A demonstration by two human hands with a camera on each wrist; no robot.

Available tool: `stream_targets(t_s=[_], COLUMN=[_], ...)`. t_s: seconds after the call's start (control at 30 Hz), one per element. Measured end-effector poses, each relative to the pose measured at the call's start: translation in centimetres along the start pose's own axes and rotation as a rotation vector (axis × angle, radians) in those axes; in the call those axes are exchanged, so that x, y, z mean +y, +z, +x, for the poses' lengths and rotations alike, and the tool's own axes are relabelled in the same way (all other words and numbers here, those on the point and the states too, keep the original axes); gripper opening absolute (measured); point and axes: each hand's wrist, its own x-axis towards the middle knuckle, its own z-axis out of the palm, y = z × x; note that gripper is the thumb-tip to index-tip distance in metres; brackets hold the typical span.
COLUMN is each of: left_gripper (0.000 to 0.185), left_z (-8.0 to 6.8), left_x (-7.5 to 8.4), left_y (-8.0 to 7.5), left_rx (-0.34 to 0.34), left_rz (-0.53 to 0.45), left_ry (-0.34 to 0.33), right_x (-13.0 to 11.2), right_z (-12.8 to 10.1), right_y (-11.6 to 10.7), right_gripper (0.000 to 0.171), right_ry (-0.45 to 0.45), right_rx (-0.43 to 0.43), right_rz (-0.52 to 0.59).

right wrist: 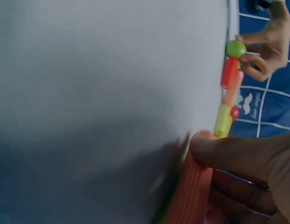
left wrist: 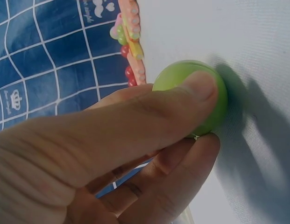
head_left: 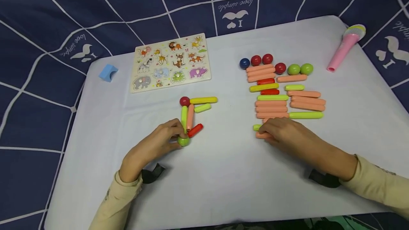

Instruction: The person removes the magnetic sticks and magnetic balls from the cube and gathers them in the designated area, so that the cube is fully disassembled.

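Green ball (head_left: pixel 183 141) pinched by left hand (head_left: pixel 156 144), steadying joined rods (head_left: pixel 190 117); right hand (head_left: pixel 284 136) grasps salmon rod (head_left: pixel 262 135) from stock on worktop (head_left: pixel 223 173).

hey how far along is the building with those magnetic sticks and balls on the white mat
Early on, it looks. Done: a small figure left of centre, a red ball joined to a yellow stick, with a few more sticks below. In hand: the left hand grips a green ball at the figure's lower end, and the right hand holds an orange stick at the supply pile. Left: most sticks and balls lie unused.
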Motion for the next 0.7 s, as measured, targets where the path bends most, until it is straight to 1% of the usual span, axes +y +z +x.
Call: stream_targets(t_s=[0.1,0.2,0.33,0.43,0.5,0.57,0.63,0.7], left_gripper=[0.027,0.027,0.027,0.027,0.027,0.027,0.027,0.027], left_z=[0.0,-0.1,-0.2,-0.2,-0.2,-0.3,-0.3,-0.3], left_x=[0.0,0.0,-0.1,-0.2,-0.2,-0.3,-0.3,-0.3], left_y=[0.1,0.1,0.1,0.1,0.1,0.1,0.1,0.2], left_rx=[0.005,0.013,0.011,0.006,0.006,0.009,0.013,0.015], left_rz=[0.005,0.007,0.004,0.002,0.002,0.001,-0.001,-0.004], left_ry=[0.003,0.005,0.009,0.017,0.022,0.021,0.019,0.017], right_x=[-0.1,-0.1,0.0,-0.1,-0.5,-1.3,-2.3,-3.4], right_z=[-0.5,-0.7,-0.7,-0.3,0.4,1.7,3.5,5.5], right_y=[0.9,1.3,1.4,1.3,1.2,1.2,1.3,1.8], right_gripper=[0.035,0.036,0.029,0.028,0.028,0.030,0.033,0.040], right_ry=[0.003,0.017,0.029,0.038,0.043,0.047,0.047,0.041], right_rx=[0.024,0.041,0.034,0.010,-0.010,-0.048,-0.109,-0.187], right_rz=[-0.034,-0.062,-0.086,-0.076,-0.050,-0.025,-0.011,0.003])
